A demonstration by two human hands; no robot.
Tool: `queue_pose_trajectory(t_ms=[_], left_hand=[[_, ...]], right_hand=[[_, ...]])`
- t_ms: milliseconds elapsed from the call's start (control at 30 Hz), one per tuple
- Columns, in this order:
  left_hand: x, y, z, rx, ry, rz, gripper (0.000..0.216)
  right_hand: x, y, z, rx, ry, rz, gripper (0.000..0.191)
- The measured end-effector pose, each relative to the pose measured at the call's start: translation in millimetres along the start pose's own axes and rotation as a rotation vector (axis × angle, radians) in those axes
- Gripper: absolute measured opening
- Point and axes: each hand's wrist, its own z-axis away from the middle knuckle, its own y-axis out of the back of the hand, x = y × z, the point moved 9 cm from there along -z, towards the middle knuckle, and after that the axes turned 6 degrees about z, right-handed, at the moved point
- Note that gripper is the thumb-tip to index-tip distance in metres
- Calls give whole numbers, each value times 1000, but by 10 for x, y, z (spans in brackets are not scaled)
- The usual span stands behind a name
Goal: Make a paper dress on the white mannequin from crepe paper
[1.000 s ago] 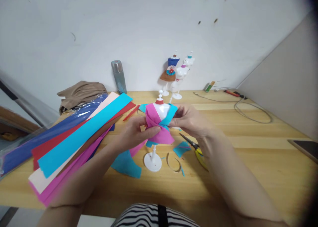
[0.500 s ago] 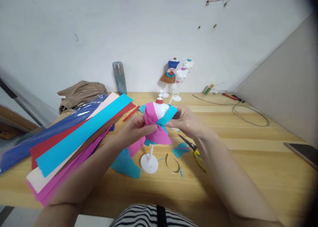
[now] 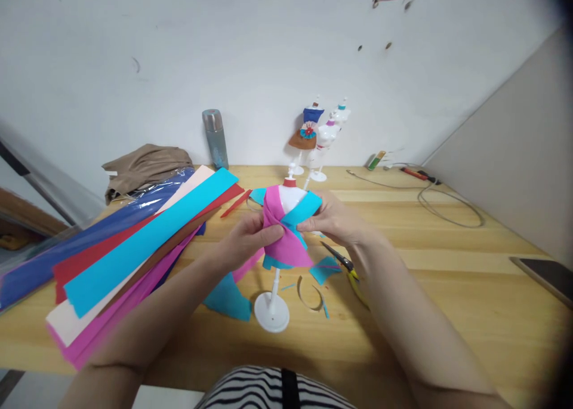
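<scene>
Between my hands is a small white mannequin (image 3: pixel 293 199) on a round white stand (image 3: pixel 271 312), with a red band at its neck. A pink strip (image 3: pixel 278 218) and a bright blue strip (image 3: pixel 304 211), of cloth or crepe paper, cross over its chest and flare below the waist. My left hand (image 3: pixel 253 237) is closed at the waist, its thumb pressing the pink strip. My right hand (image 3: pixel 329 219) pinches the blue strip on the other side; its fingertips are partly hidden behind the strip. Yellow-handled scissors (image 3: pixel 345 262) lie beside my right forearm, their handles partly covered by it.
Long coloured strips (image 3: pixel 152 242) are piled on the left, near a brown cloth (image 3: pixel 145 167) and a grey flask (image 3: pixel 216 140). Several small mannequins (image 3: pixel 329 135) stand by the wall. Blue scraps (image 3: pixel 230 298), a cable (image 3: pixel 447 218) and a phone-like dark object (image 3: pixel 544 274) lie on the table.
The mannequin's stand and lower skirt have shifted slightly toward me, and the body sits a little further right. Both hands keep their hold on the strips.
</scene>
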Motion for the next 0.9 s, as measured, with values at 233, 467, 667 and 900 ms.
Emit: queue_pose_trajectory(t_ms=[233,467,667,900], left_hand=[[254,-140,56,0,-27,-118,45],[361,-172,70,0,-71,-220,31],[449,-193,72,10,-122,-322,27],[418,-239,89,-26,-97,-387,29]], right_hand=[[-115,11,109,-38,-47,103,32],[-411,268,293,81,83,239,23],[-559,394,422,215,117,301,24],[-517,274,394,210,86,326,21]])
